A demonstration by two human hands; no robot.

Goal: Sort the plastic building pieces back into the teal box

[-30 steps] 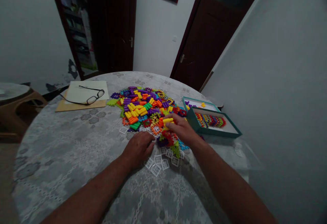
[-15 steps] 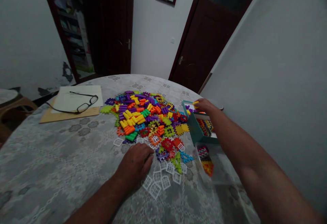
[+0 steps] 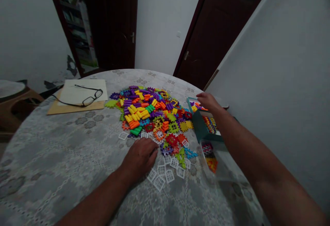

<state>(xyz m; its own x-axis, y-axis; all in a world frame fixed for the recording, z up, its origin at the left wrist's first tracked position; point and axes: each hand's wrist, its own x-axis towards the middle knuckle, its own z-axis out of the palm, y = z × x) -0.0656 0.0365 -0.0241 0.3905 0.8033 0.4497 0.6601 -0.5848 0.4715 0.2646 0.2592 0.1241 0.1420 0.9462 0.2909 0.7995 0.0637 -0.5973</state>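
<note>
My left hand [image 3: 141,155] rests on the tablecloth with loosely bent fingers and the thumb apart, holding nothing visible. Just beyond its fingertips lies a pile of bright plastic building pieces [image 3: 144,114]. White window-shaped pieces [image 3: 169,176] are scattered to its right. At the far right my right hand [image 3: 207,100] reaches over a teal box [image 3: 199,126], its fingers extended above the back section. Purple, orange and yellow pieces [image 3: 194,108] lie in that section below the fingers. No piece shows between them. My right forearm covers part of the box, whose front section holds small multicoloured pieces [image 3: 210,124].
A clear plastic container [image 3: 223,176] with red and orange pieces [image 3: 211,164] stands in front of the teal box. Black-framed glasses [image 3: 89,100] lie on paper [image 3: 69,93] at the left. A brown stool [image 3: 22,105] stands beyond the round table's left edge.
The yellow piece in my right fingers has been let go; a yellow piece lies in the box's back section. My left hand stays in place while the view tilts slightly down.
</note>
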